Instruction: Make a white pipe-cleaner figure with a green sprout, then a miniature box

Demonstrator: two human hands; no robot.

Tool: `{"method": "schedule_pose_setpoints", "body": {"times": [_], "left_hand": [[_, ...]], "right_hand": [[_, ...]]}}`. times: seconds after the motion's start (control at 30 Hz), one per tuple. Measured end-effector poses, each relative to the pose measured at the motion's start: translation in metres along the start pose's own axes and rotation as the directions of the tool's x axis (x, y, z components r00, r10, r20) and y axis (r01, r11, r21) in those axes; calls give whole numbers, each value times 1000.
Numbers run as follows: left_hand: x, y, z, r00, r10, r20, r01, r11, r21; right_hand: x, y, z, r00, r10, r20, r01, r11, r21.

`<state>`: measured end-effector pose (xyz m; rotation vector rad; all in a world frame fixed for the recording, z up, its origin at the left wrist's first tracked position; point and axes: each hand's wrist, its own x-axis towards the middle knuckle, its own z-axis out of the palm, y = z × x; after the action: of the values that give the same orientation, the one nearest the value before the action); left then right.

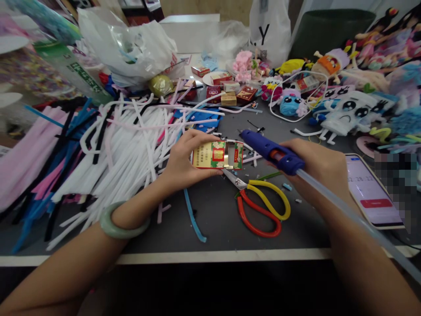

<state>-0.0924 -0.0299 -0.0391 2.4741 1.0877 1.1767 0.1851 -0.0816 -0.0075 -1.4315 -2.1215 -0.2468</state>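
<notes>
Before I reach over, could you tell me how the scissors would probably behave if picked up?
The scissors lie flat, so they probably won't roll. Lifted by the red handle alone, they might swing at the pivot. The metal blades should feel stiff.

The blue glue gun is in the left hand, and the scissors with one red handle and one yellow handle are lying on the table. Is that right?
Not quite. The head view shows the blue glue gun in the right hand. The scissors, with one red handle and one yellow handle, are lying on the table, as you said.
</notes>
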Motion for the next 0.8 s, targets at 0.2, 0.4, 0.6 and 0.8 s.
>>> {"method": "schedule_pose_setpoints", "body": {"times": [0.2, 0.4, 0.6, 0.8], "left_hand": [[0, -3, 2, 999, -39, -18, 40, 998, 55], [-1, -6, 5, 999, -34, -38, 38, 995, 89], [-2, -7, 6, 998, -51, -25, 53, 993, 101], [-2, -7, 8, 999, -34, -36, 37, 995, 95]], "right_hand": [[6, 14, 9, 916, 391, -95, -374, 914, 158], [19, 43, 33, 818, 568, 90, -543, 712, 445], [31, 64, 63, 814, 544, 204, -581, 764, 281], [41, 80, 86, 839, 527, 139, -545, 810, 216]]}}
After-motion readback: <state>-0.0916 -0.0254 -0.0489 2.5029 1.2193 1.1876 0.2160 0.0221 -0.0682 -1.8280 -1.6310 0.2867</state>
